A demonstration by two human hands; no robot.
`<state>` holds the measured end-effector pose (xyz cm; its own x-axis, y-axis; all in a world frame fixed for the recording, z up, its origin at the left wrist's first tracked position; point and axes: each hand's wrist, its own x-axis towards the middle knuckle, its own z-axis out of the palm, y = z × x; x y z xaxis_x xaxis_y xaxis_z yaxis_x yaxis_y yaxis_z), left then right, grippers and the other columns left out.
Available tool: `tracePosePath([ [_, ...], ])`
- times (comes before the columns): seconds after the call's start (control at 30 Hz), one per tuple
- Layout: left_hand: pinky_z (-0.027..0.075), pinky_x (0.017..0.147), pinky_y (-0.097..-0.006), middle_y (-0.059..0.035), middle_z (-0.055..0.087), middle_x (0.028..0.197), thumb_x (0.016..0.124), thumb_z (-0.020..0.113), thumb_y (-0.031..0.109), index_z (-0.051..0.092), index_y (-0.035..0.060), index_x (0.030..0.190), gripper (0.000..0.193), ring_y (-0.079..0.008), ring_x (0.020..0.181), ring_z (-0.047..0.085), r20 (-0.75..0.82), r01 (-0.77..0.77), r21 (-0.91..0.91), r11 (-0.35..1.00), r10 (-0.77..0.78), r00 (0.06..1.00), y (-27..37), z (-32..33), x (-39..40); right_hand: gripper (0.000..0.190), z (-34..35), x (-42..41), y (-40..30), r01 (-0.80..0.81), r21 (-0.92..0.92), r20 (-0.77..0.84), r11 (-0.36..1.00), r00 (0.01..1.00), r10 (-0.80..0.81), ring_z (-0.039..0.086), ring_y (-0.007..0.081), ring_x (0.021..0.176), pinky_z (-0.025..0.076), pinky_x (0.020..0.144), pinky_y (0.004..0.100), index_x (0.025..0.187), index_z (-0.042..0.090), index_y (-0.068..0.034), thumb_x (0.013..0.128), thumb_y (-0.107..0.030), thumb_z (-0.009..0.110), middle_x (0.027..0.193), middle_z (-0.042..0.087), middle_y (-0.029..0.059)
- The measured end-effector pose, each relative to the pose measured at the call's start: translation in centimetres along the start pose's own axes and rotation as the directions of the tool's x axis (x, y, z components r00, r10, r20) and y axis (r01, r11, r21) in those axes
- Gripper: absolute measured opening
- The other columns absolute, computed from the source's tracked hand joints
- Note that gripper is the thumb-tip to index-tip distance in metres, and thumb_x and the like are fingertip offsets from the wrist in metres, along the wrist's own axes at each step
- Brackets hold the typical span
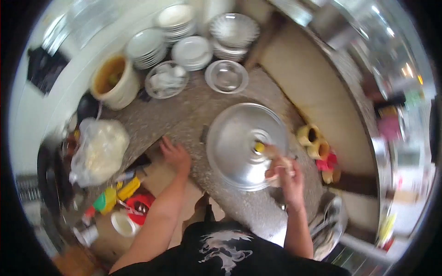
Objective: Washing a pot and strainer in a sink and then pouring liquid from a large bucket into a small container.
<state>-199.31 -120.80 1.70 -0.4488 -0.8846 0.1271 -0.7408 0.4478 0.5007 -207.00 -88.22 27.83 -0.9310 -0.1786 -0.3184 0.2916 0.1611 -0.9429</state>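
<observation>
A large round metal lid [231,138] with a yellow knob [259,147] lies on the stone counter [193,114]. My right hand [290,179] is over the lid's right side, with its fingers close to the knob. Motion blur hides whether those fingers touch the knob or hold a small pale thing. My left hand [176,155] is at the counter's inner edge, fingers somewhat spread and nothing in them. To its left sits a clear plastic bag [103,151] of pale, dough-like stuff.
Stacks of white plates [146,46] and bowls [234,31] stand along the back. Nearby are a metal bowl [227,76] and a pale bucket [119,86] of brown liquid. Bamboo-like cups [308,134] line the right wall. Below left lie a red container [141,207] and a white tub [125,224].
</observation>
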Motion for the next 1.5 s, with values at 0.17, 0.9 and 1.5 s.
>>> tracePosePath([
  [0.17, 0.034, 0.112, -0.051, -0.0245, 0.03, 0.152, 0.093, 0.054, 0.02, 0.023, 0.0033, 0.153, 0.069, -0.0434, 0.136, 0.037, 0.117, 0.034, -0.055, 0.998, -0.028, 0.993, -0.9, -2.2, 0.3, 0.022, -1.8, -10.5, 3.2, 0.072, -0.386, 0.127, 0.92, 0.992, -0.024, 0.066, 0.0281, 0.096, 0.052, 0.086, 0.04, 0.112, 0.066, -0.006, 0.09, -0.01, 0.061, 0.1, 0.069, 0.014],
  [0.9, 0.051, 0.082, -0.0445, -0.0201, 0.056, 0.12, 0.086, 0.064, 0.016, 0.046, 0.0086, 0.135, 0.053, -0.0313, 0.091, 0.062, 0.666, -0.678, -0.553, 0.484, 0.746, -0.011, 18.8, -7.6, -34.0, 0.03, -23.1, -44.8, 32.9, -0.234, 0.251, -0.853, 0.939, 0.405, 0.329, 0.064, 0.0157, 0.093, 0.051, 0.084, 0.0304, 0.12, 0.062, 0.0, 0.093, -0.014, 0.064, 0.102, 0.068, 0.0079],
  [1.5, 0.031, 0.046, -0.0259, 0.006, 0.038, 0.064, 0.101, 0.054, 0.034, 0.048, 0.0181, 0.08, 0.027, -0.0072, 0.051, 0.037, 0.838, -0.264, -0.357, 0.896, 0.182, -0.515, 21.4, -2.3, -31.3, 0.036, -1.4, -50.6, 30.5, -0.407, 0.392, -0.87, 0.825, 0.128, 0.476, 0.069, 0.0257, 0.099, 0.055, 0.087, 0.0369, 0.118, 0.064, 0.0, 0.09, -0.022, 0.066, 0.108, 0.071, 0.0164],
])
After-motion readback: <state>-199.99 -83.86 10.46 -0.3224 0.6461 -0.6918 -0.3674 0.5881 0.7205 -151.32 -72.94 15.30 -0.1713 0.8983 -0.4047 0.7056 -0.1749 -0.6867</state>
